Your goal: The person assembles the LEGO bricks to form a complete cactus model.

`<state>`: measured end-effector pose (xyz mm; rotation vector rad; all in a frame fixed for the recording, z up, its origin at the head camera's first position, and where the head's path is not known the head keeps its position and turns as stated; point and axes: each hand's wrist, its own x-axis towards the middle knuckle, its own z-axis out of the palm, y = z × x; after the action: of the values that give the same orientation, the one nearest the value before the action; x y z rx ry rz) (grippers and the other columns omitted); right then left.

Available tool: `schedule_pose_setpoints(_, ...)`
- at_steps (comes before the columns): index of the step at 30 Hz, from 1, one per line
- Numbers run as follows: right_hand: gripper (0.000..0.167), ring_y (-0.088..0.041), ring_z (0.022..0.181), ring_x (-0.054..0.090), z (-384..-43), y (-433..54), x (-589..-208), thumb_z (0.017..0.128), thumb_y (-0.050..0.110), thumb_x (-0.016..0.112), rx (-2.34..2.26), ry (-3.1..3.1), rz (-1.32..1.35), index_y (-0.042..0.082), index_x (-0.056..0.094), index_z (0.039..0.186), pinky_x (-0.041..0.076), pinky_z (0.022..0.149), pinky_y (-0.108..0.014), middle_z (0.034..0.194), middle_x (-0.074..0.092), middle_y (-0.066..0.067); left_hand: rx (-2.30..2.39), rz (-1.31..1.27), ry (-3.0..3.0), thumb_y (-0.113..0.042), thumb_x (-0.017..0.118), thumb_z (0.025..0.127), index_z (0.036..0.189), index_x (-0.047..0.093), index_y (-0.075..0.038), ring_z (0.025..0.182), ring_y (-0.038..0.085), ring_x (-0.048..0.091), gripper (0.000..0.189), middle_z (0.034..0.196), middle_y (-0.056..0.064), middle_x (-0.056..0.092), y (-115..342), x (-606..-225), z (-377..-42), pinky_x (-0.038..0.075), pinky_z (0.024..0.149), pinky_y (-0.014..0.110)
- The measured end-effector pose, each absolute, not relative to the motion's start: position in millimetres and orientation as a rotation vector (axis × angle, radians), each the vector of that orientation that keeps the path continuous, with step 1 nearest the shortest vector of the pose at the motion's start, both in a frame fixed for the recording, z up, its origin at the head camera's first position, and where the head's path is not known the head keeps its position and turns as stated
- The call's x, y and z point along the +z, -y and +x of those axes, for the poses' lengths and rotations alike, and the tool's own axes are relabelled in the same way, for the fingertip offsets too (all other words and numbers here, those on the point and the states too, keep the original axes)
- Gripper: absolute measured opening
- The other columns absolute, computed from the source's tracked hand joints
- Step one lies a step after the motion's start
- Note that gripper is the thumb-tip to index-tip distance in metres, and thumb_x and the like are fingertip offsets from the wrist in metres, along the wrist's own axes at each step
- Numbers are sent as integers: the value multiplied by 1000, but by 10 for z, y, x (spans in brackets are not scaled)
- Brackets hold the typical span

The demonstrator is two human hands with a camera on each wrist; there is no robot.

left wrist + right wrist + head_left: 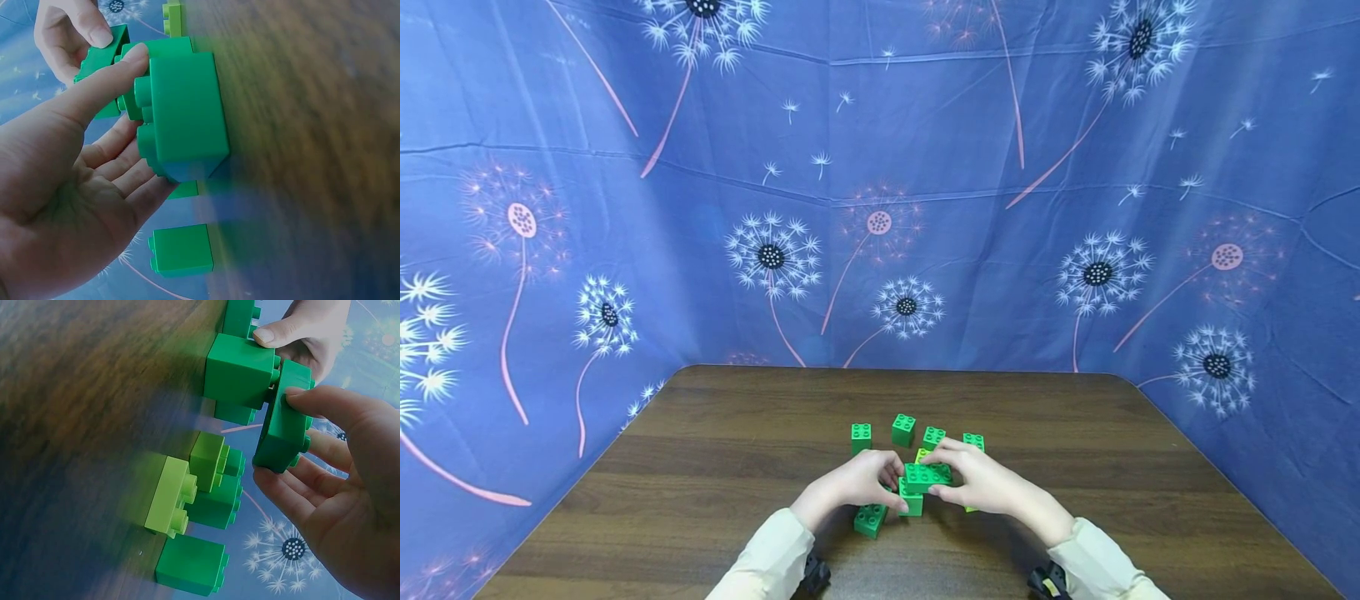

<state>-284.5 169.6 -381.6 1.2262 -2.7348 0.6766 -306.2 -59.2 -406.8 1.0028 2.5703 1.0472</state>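
Observation:
My right hand (985, 483) pinches a green toy building brick (927, 477) between thumb and fingers. That brick sits tilted over the studs of a taller green block (912, 506), overlapping its top; in the right wrist view the held brick (284, 422) meets the block's (240, 372) studded side. My left hand (861, 483) holds the taller block, its thumb at the near corner and its fingers partly hidden behind. Just below the left hand lies another green brick (870, 520), which looms large in the left wrist view.
Several green bricks stand farther back, among them one at the left (861, 435), a middle one (903, 429) and one at the right (973, 442). Yellow-green bricks (167, 497) stand near the right hand. The wooden table (737, 433) ends at a blue dandelion-print cloth (970, 250).

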Motion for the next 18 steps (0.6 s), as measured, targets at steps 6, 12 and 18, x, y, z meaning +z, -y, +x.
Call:
schedule_pose_setpoints(6,32,-5,65,44,-2862,-1685,-3835,87,20,66,705,2742,1238,8,62,117,41,62,-18,107,58,-3,1058,987,-2565,-15,80,73,96,58,-5,79,11,64,34,87,5,66,593,-4072,-3062,49,70,17)
schedule_pose_setpoints(12,32,-3,60,40,-2868,-1678,-3853,87,19,66,728,2746,1247,8,62,117,40,58,-17,105,57,-1,1053,973,-2569,-17,81,73,95,57,-6,76,7,63,34,86,4,66,588,-4076,-3062,49,69,17)
schedule_pose_setpoints(18,33,-4,58,40,-2878,-1682,-3861,87,20,66,729,2733,1251,9,62,118,40,58,-16,105,56,0,1043,986,-2580,-17,81,73,94,57,-6,75,7,63,34,86,6,66,582,-4072,-3072,49,69,17)
